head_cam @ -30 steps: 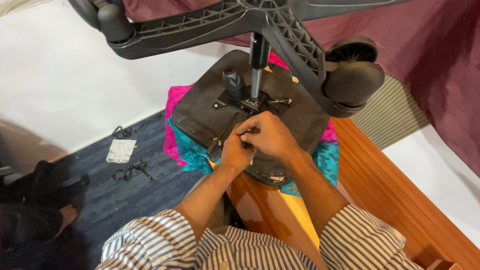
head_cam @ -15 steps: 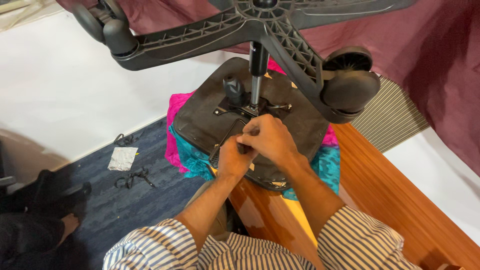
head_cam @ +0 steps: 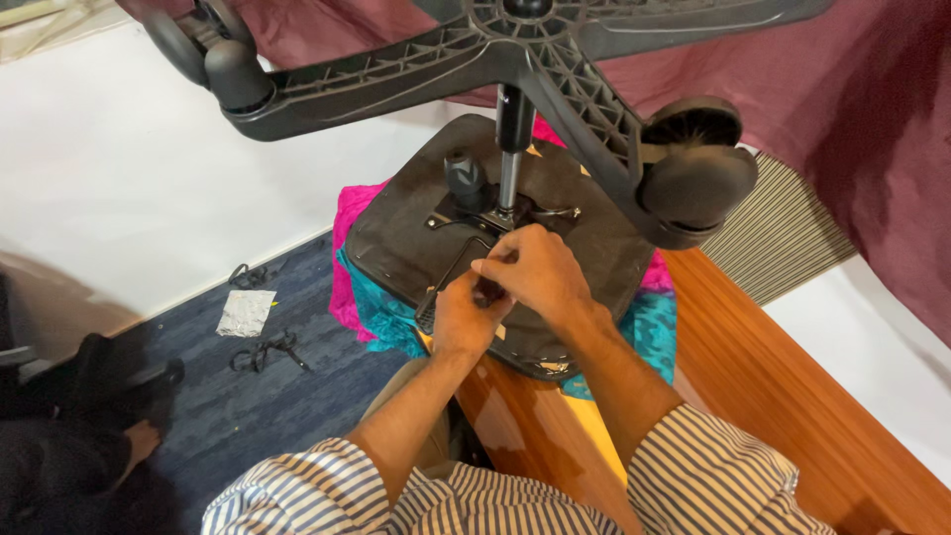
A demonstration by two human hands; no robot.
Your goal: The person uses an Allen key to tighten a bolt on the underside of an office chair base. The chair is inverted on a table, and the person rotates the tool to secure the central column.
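Upturned black office chair seat (head_cam: 416, 233) lies on pink-and-teal cloth (head_cam: 357, 282) over the glossy wooden worktop (head_cam: 753, 357), star base up. Left hand (head_cam: 464, 315) and right hand (head_cam: 535, 272) meet on its underside, fingers pinched on something small and dark; can't tell what.

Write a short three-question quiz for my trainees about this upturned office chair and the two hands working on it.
1. True or false: the chair base points upward above the seat underside.
2. What lies between the seat and the wooden table? A) pink and teal cloth B) cardboard C) foam
3. Where do the left hand and right hand meet?

Key
1. True
2. A
3. Together on the seat underside, near the metal column; what they pinch is too small to tell.
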